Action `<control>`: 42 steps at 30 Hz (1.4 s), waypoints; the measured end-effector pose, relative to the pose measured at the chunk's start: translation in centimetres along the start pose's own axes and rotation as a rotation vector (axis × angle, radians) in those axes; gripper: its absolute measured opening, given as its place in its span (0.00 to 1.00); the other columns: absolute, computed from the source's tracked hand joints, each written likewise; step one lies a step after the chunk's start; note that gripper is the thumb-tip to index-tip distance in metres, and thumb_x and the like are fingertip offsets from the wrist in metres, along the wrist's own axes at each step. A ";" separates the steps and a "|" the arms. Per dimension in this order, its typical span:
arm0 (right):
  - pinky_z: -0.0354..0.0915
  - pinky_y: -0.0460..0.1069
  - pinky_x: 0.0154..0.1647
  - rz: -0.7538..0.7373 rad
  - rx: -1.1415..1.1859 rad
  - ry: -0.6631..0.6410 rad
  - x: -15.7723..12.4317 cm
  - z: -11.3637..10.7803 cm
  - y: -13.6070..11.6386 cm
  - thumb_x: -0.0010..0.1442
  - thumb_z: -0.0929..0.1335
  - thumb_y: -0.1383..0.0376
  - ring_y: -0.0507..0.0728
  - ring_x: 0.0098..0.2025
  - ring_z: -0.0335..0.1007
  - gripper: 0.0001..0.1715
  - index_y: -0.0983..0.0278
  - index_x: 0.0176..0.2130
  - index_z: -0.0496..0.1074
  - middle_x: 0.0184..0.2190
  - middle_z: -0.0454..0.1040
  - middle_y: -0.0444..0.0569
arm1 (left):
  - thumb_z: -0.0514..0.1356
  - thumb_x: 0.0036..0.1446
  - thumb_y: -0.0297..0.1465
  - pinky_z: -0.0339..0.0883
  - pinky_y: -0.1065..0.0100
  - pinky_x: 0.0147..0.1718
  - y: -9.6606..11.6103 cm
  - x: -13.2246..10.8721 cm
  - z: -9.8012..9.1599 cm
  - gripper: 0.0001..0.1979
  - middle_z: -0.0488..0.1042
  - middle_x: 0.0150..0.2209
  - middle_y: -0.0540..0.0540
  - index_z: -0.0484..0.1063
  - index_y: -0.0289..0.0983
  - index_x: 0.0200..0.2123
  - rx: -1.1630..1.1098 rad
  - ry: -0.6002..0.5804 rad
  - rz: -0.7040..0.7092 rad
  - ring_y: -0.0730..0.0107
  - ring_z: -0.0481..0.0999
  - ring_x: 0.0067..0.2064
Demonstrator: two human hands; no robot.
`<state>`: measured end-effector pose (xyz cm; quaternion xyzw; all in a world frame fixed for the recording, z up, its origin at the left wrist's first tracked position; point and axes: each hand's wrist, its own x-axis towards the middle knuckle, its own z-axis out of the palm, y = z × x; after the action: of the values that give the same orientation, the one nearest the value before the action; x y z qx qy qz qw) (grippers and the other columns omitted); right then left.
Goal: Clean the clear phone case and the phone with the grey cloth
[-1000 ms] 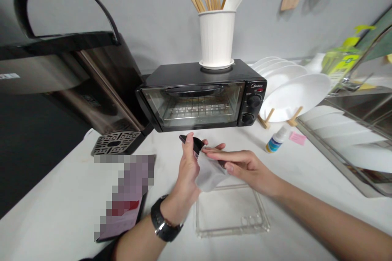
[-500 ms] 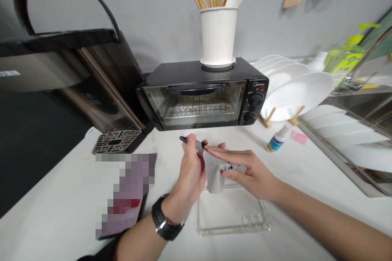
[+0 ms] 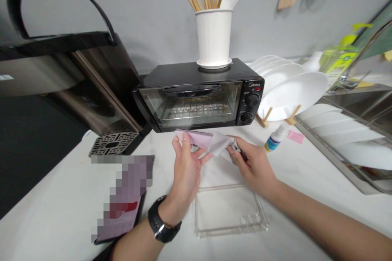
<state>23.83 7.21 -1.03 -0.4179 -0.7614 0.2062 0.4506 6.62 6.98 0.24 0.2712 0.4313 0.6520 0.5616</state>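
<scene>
My left hand (image 3: pixel 185 167) grips a thin phone (image 3: pixel 197 138) by its left end, holding it flat above the counter with its pale pink back up. My right hand (image 3: pixel 254 163) pinches a small white cloth (image 3: pixel 219 144) against the phone's right end. Both hands hover in front of the black toaster oven (image 3: pixel 196 96). A clear plastic phone case (image 3: pixel 228 214) lies flat on the white counter just below the hands. A black watch sits on my left wrist.
A blurred-out flat item (image 3: pixel 125 195) lies at the left on the counter. A small spray bottle (image 3: pixel 273 138) and pink pad (image 3: pixel 296 136) lie right of the oven. White plates (image 3: pixel 294 94) stand in a rack; a sink (image 3: pixel 361 110) is at right, a dark appliance (image 3: pixel 76 77) at left.
The phone turned from edge-on to flat with its pink back up. My right hand went from flat on the cloth to pinching it at the phone's right end.
</scene>
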 end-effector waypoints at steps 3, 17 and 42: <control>0.53 0.48 0.23 0.180 0.087 0.040 0.6 0.1 0.4 0.72 0.65 0.52 0.52 0.22 0.57 0.21 0.62 0.31 0.72 0.19 0.64 0.40 | 0.71 0.57 0.41 0.79 0.68 0.40 0.0 0.1 -0.1 0.28 0.73 0.48 0.51 0.61 0.48 0.54 0.114 -0.006 0.149 0.71 0.79 0.41; 0.60 0.48 0.24 0.439 0.516 -0.084 0.9 1.2 1.2 0.66 0.62 0.35 0.53 0.22 0.60 0.37 0.61 0.24 0.69 0.18 0.65 0.42 | 0.75 0.52 0.32 0.76 0.77 0.32 0.2 -0.5 0.5 0.22 0.75 0.38 0.53 0.65 0.43 0.43 0.195 0.047 0.367 0.73 0.77 0.36; 0.69 0.55 0.56 0.357 0.604 -0.100 0.6 1.6 1.5 0.68 0.65 0.39 0.61 0.47 0.75 0.30 0.61 0.40 0.78 0.40 0.80 0.49 | 0.75 0.51 0.36 0.76 0.77 0.30 0.7 -1.0 0.6 0.26 0.75 0.42 0.51 0.65 0.44 0.46 0.207 0.098 0.388 0.71 0.78 0.39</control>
<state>22.93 8.68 -2.55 -0.3816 -0.6021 0.5178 0.4731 7.01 6.18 1.28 0.3733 0.4623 0.7125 0.3732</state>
